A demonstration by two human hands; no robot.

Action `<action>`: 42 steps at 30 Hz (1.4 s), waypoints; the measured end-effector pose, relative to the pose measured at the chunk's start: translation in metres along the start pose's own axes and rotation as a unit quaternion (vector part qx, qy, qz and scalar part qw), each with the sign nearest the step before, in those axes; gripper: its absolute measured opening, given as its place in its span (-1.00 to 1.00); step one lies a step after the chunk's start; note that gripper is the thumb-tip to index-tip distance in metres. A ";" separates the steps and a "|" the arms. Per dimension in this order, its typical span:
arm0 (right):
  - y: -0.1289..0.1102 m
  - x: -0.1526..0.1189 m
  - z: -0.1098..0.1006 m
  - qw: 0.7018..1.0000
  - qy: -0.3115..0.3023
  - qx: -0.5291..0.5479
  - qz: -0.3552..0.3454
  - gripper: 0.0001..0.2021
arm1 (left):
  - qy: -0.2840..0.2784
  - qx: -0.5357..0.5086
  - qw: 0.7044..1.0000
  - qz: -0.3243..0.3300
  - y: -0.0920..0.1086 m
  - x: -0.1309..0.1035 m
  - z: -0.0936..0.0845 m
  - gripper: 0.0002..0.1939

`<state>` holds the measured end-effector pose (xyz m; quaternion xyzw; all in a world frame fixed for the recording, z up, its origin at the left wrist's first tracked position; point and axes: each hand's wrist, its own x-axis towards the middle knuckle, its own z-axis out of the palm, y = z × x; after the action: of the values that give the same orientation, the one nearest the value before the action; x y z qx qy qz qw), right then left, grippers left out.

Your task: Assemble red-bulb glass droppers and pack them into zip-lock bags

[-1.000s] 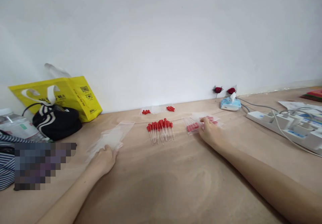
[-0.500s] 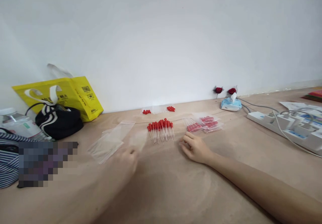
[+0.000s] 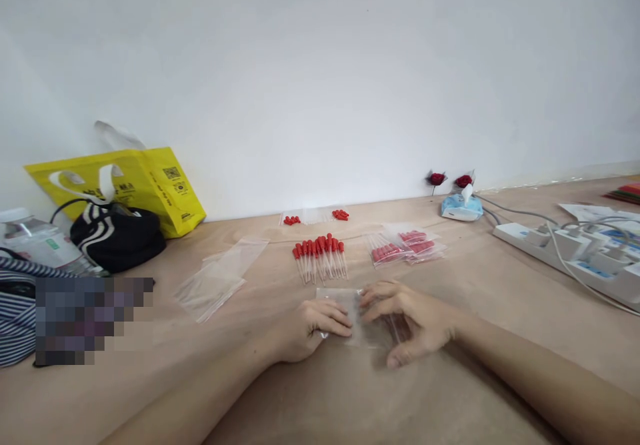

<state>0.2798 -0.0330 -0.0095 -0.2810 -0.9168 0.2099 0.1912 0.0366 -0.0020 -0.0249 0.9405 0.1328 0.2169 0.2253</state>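
Note:
A clear plastic zip bag (image 3: 345,294) lies flat on the table in front of me. My left hand (image 3: 323,325) has its fingers pressed together at the bag's left side, gripping it. Over the right end of the same bag, my right hand (image 3: 407,318) is spread, thumb apart from the fingers. Just beyond the bag is a row of glass droppers (image 3: 320,258) with red rubber bulbs. To the left lies a pile of clear zip bags (image 3: 215,285). Bags packed with red-bulbed droppers (image 3: 405,246) lie at the right.
Red bulbs in bags (image 3: 340,215) lie by the wall. A yellow bag (image 3: 170,191), black pouch (image 3: 120,238) and plastic jar (image 3: 40,241) stand at left. A tissue pack (image 3: 461,207), dark red roses (image 3: 464,181) and white power strips (image 3: 575,251) with cables are at right.
My left hand has moved right from beside the bag pile, bringing a clear zip bag to the middle. My right hand has come nearer to me, and its fingers have spread over the bag.

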 end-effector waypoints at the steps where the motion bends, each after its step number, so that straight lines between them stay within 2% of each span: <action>1: 0.001 0.001 0.001 1.000 0.002 0.020 0.004 -0.56 | 0.002 -0.010 1.000 -0.008 0.001 0.000 -0.002 -0.69; 4: 0.003 0.004 0.001 0.999 0.003 0.051 0.007 -0.67 | -0.004 -0.025 0.999 -0.029 0.007 -0.004 -0.008 -0.72; 8: 0.000 0.004 0.001 0.999 -0.006 0.051 -0.003 -0.72 | -0.030 -0.033 0.999 -0.019 0.012 -0.010 -0.013 -0.73; 10: 0.000 0.004 0.003 0.999 0.009 0.050 0.016 -0.72 | -0.001 -0.002 1.000 -0.013 0.010 -0.010 -0.012 -0.74; 13: 0.004 0.003 0.008 0.993 0.036 0.084 0.069 -0.68 | 0.084 0.092 0.992 -0.028 0.004 -0.010 -0.010 -0.71; 15: 0.006 0.002 0.012 0.981 0.003 0.162 0.106 -0.63 | 0.128 0.156 0.977 -0.063 0.001 -0.011 -0.007 -0.68; 17: 0.008 0.001 0.012 0.963 -0.037 0.234 0.129 -0.61 | 0.137 0.186 0.968 -0.097 -0.001 -0.011 -0.004 -0.66; 18: 0.008 0.001 0.011 0.961 -0.035 0.242 0.129 -0.63 | 0.130 0.186 0.968 -0.107 -0.001 -0.012 -0.002 -0.66; 21: 0.008 0.001 0.003 0.984 0.010 0.160 0.075 -0.77 | 0.124 0.166 0.971 -0.115 0.000 -0.012 0.002 -0.69; 23: 0.008 0.002 0.000 0.995 0.002 0.090 0.031 -0.80 | 0.133 0.154 0.973 -0.114 0.003 -0.011 0.003 -0.73; 25: 0.009 0.003 0.001 0.998 -0.025 0.048 0.013 -0.73 | 0.139 0.140 0.975 -0.103 0.005 -0.009 0.002 -0.77; 27: 0.008 0.006 0.007 0.999 -0.020 0.024 0.023 -0.63 | 0.135 0.123 0.981 -0.072 0.008 -0.008 0.000 -0.81; 29: 0.005 0.010 0.016 0.998 0.014 0.012 0.067 -0.52 | 0.125 0.104 0.986 -0.031 0.010 -0.007 -0.002 -0.83; 31: 0.001 0.015 0.026 0.988 0.063 -0.005 0.144 -0.46 | 0.121 0.093 0.988 0.005 0.013 -0.007 -0.004 -0.86; 33: -0.004 0.020 0.033 0.970 0.102 -0.032 0.217 -0.47 | 0.124 0.092 0.987 0.038 0.017 -0.007 -0.004 -0.91; 35: -0.007 0.024 0.038 0.956 0.122 -0.057 0.262 -0.51 | 0.113 0.098 0.986 0.074 0.022 -0.006 -0.002 -0.88; 37: -0.008 0.027 0.040 0.949 0.131 -0.071 0.279 -0.53 | 0.075 0.120 0.985 0.099 0.026 -0.005 0.003 -0.85; 40: -0.003 0.027 0.041 0.946 0.153 -0.069 0.279 -0.56 | 0.011 0.181 0.978 0.100 0.028 -0.003 0.009 -0.84; 42: 0.002 0.026 0.039 0.945 0.175 -0.056 0.270 -0.62 | 0.002 0.214 0.972 0.094 0.024 -0.002 0.011 -0.79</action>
<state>0.2428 -0.0270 -0.0373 -0.5603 -0.7691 0.1494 0.2689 0.0433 -0.0278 -0.0225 0.9747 0.0873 0.2057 -0.0035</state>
